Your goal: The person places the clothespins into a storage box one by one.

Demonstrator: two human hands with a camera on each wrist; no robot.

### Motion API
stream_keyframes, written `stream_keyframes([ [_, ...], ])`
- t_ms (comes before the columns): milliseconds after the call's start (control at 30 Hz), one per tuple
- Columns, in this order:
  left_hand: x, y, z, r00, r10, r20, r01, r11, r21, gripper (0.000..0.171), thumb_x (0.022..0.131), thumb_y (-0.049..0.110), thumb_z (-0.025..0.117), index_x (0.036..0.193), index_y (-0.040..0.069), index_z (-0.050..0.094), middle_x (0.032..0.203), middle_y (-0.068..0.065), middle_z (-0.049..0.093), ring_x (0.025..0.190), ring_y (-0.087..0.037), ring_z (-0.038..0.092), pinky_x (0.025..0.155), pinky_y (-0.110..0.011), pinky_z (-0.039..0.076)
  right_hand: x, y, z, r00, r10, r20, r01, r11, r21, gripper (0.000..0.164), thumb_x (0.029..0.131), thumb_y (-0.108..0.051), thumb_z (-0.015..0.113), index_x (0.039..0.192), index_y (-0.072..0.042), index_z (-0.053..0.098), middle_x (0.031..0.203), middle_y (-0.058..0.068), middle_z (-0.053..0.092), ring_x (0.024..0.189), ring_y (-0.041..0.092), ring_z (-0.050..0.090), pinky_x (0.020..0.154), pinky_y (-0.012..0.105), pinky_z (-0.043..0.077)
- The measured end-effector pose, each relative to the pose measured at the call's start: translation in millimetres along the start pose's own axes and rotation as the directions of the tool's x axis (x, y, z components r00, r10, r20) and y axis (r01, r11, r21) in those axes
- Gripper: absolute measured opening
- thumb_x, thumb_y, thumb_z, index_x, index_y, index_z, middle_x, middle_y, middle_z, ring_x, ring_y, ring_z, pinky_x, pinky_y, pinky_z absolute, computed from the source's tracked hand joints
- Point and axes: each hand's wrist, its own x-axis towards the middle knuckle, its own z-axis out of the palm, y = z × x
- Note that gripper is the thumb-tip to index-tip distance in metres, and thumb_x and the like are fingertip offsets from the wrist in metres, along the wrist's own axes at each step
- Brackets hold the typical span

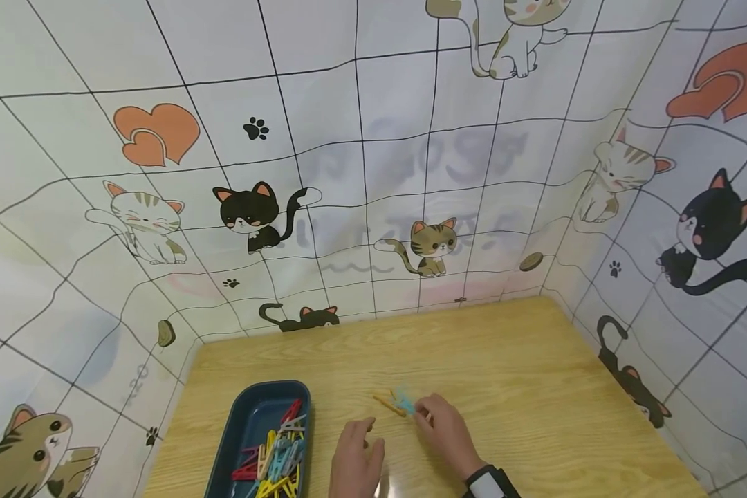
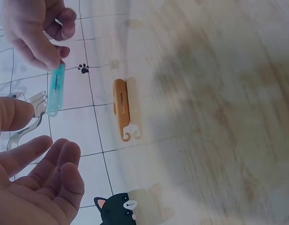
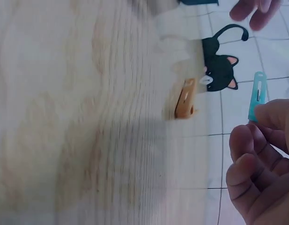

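My right hand point(image 1: 445, 429) pinches a light blue clothespin point(image 1: 403, 402) by one end, between thumb and fingertips. In the right wrist view this clothespin point(image 3: 259, 91) points away from the fingers. An orange clothespin point(image 1: 389, 404) lies on the wooden table just beyond it; the left wrist view shows the orange clothespin point(image 2: 121, 108) apart from both hands. To the left, my left hand point(image 1: 357, 458) hovers over the table with its fingers relaxed and nothing in it. The left wrist view shows the left palm point(image 2: 36, 187) facing the light blue clothespin.
A dark blue tray point(image 1: 255, 411) stands at the table's left side. It holds a pile of clothespins point(image 1: 277, 456) in red, yellow, blue and grey. White cloth walls point(image 1: 373, 173) printed with cats and grid lines enclose the wooden tabletop point(image 1: 504, 360) at the back and sides.
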Motion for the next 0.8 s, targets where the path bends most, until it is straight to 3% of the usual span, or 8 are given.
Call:
stream_keyframes([
  [200,2.8,0.5,-4.8,0.998,-0.068,0.014,0.068,0.995,-0.077,0.031,0.093,0.011,0.073,0.124,0.007,0.068,0.112,-0.006,0.064,0.087,-0.013,0.056,0.062,-0.022,0.044,-17.7,-6.9,-0.2,0.998,-0.059,0.03,0.056,0.995,0.083,0.006,0.093,-0.009,0.074,0.09,-0.013,0.072,0.086,-0.01,0.06,0.07,-0.003,0.051,0.061,0.02,0.048],
  [500,0.6,-1.8,-7.9,0.998,-0.007,0.067,0.015,0.992,-0.126,0.03,0.094,0.014,0.074,0.122,0.005,0.069,0.107,-0.003,0.064,0.084,-0.01,0.056,0.064,-0.023,0.044,-35.2,-12.1,5.2,0.988,-0.15,0.023,0.142,0.965,0.221,0.008,0.094,-0.006,0.072,0.093,-0.014,0.069,0.086,-0.009,0.061,0.072,-0.003,0.052,0.061,0.02,0.049],
  [800,-0.9,-1.7,-9.1,0.995,-0.003,0.103,0.015,0.993,-0.121,0.018,0.095,0.014,0.074,0.112,0.01,0.071,0.1,0.005,0.06,0.08,-0.004,0.054,0.062,-0.022,0.044,-36.9,-12.8,9.1,0.98,-0.2,0.003,0.194,0.955,0.225,0.007,0.093,-0.007,0.073,0.092,-0.013,0.07,0.085,-0.009,0.061,0.071,-0.005,0.05,0.058,0.02,0.048],
])
